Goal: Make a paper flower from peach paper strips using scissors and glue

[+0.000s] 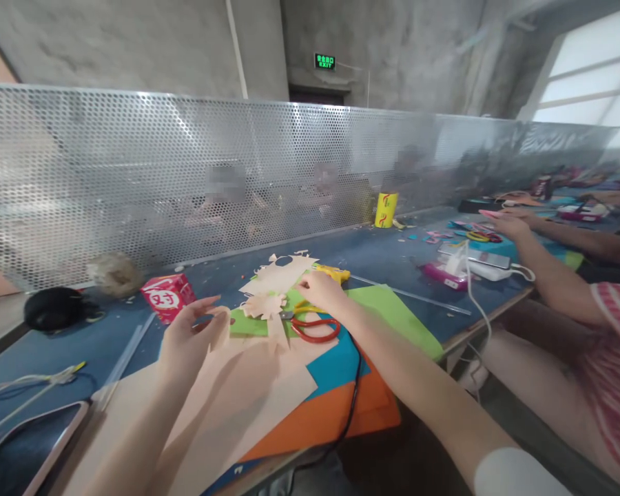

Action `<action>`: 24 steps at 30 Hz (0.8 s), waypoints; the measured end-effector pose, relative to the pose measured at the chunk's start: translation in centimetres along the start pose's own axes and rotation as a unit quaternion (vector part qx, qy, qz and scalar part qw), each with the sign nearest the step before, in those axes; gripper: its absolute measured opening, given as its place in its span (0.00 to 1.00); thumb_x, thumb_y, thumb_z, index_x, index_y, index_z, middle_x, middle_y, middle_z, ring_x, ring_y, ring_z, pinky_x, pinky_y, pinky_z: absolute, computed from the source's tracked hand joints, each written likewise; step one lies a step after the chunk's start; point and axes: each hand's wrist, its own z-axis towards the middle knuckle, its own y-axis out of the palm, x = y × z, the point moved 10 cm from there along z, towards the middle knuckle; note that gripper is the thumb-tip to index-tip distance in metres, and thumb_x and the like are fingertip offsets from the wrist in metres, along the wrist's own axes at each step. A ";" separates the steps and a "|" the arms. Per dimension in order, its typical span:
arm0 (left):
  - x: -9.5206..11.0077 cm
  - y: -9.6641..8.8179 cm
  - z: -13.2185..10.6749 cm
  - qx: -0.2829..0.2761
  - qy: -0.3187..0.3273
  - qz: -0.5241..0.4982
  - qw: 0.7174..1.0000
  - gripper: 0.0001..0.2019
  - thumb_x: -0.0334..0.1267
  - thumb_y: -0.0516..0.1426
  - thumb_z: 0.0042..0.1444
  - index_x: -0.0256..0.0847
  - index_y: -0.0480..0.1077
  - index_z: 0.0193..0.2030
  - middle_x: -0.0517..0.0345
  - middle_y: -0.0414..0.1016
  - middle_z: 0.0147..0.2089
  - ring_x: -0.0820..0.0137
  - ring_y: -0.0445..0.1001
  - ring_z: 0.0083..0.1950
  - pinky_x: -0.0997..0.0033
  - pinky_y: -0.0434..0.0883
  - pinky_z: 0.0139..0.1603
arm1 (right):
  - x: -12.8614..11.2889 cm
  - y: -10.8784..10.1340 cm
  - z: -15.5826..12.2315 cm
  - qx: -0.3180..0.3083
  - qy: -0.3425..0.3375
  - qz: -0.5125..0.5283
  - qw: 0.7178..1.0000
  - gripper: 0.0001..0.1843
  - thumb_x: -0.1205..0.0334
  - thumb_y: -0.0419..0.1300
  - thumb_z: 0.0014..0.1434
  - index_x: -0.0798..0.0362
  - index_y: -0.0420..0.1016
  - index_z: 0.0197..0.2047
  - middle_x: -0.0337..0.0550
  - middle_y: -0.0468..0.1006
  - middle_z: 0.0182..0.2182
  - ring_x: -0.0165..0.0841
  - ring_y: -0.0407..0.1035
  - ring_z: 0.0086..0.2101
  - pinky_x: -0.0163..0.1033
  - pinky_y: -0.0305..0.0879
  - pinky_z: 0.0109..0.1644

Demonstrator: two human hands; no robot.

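My left hand [189,337] pinches a small peach paper cut-out [220,329] between thumb and fingers, above a stack of peach paper sheets [248,406]. My right hand [320,289] reaches forward with curled fingers and rests on a pile of cut peach paper scraps [276,279] lying on a green sheet [393,310]. What its fingertips grip is hidden. Red-handled scissors [313,327] lie just under my right wrist. A yellow glue gun [335,273] sits behind that hand.
Orange [351,413] and teal [335,362] sheets lie under the stack. A red carton [168,295], a black object [54,308], a phone [25,448] and cables sit at left. A perforated metal screen [238,165] backs the bench. Another person's arm [548,262] works at right near a yellow can [386,209].
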 end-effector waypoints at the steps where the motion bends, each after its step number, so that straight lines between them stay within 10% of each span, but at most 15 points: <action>1: -0.1 -0.1 0.1 -0.001 0.002 -0.002 1.000 0.23 0.45 0.62 0.39 0.43 0.68 0.44 0.56 0.73 0.39 0.68 0.75 0.34 0.75 0.69 0.29 | 0.3 0.0 0.0 -0.005 0.006 -0.017 1.000 0.13 0.59 0.52 0.56 0.56 0.71 0.26 0.49 0.76 0.29 0.37 0.69 0.34 0.35 0.56 0.32; 12: -0.2 -0.5 0.5 -0.019 -0.006 -0.078 0.997 0.17 0.43 0.63 0.38 0.39 0.70 0.35 0.61 0.73 0.25 0.71 0.72 0.29 0.72 0.69 0.35 | -3.0 2.8 -3.6 -0.133 -0.095 -0.126 0.978 0.13 0.64 0.58 0.45 0.58 0.72 0.36 0.54 0.76 0.36 0.41 0.71 0.34 0.35 0.61 0.29; 17: 0.7 3.8 -1.3 -0.155 0.047 0.015 0.987 0.10 0.46 0.59 0.43 0.42 0.70 0.26 0.60 0.72 0.23 0.70 0.70 0.25 0.72 0.66 0.28 | -3.2 2.6 -5.0 -0.127 -0.076 -0.174 0.974 0.16 0.60 0.55 0.52 0.63 0.71 0.39 0.61 0.74 0.36 0.46 0.71 0.35 0.41 0.63 0.31; 24: 1.9 9.3 -4.5 -0.284 0.142 0.063 0.946 0.07 0.44 0.57 0.44 0.46 0.73 0.27 0.53 0.77 0.38 0.59 0.71 0.46 0.65 0.65 0.46 | -3.5 2.1 -4.7 -0.112 -0.087 -0.192 0.971 0.13 0.63 0.57 0.50 0.62 0.72 0.38 0.60 0.74 0.37 0.45 0.69 0.40 0.40 0.62 0.42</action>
